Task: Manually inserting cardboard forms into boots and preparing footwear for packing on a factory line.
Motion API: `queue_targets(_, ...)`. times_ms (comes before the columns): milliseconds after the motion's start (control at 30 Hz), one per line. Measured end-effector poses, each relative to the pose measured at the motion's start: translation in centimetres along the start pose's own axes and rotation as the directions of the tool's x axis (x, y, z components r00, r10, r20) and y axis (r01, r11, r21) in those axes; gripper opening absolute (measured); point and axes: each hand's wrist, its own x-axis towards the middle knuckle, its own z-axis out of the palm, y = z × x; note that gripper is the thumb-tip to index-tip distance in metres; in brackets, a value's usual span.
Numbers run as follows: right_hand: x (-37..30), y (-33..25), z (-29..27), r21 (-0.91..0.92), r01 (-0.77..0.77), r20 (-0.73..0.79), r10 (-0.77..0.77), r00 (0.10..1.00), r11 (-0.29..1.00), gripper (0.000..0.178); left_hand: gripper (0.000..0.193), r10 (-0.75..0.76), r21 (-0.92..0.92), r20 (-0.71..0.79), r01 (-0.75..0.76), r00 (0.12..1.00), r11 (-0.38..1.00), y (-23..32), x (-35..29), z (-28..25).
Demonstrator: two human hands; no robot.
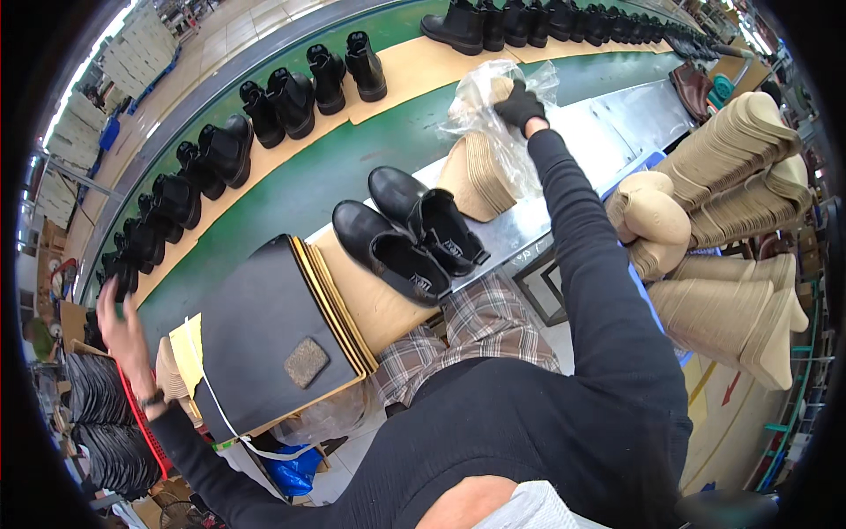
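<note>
My right hand [521, 108], in a black glove, reaches out across the bench and grips a crumpled clear plastic bag [471, 99]. A beige piece [500, 89] shows at its fingers; whether it lies inside the bag I cannot tell. Just below the bag stands a stack of beige shaped inserts [480, 176]. My left hand [126, 339], bare, is raised at the far left with fingers stretched, near the end of a row of black boots [181, 201]. A pair of black ankle boots [388, 251] lies on brown paper in front of me, touched by neither hand.
A pile of black and tan sheets [264, 326] with a grey rough block [306, 362] on top sits left of the pair. More boots [515, 22] line the green conveyor [405, 115]. Tall stacks of beige inserts [727, 309] rise from a blue crate at my right.
</note>
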Motion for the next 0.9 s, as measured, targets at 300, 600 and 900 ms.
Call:
queue_targets(300,0.4,-2.7,0.1,0.139,0.272,-0.148,-0.252,0.956,0.952,0.061,0.055,0.532,-0.544,0.156,-0.378,0.832,0.749,34.6,13.7,14.2)
queue_targets(600,1.0,-6.9,-13.1,0.089,0.800,0.046,-0.804,0.592,0.594,0.058,0.053,0.331,-0.860,0.490,0.386,0.806,0.334,47.0,17.1,25.2)
queue_targets(900,2.4,1.5,-23.6,0.481,0.556,0.208,-0.705,0.678,0.678,0.060,0.030,-0.041,-0.652,0.366,0.288,0.930,0.701,36.4,17.5,33.5)
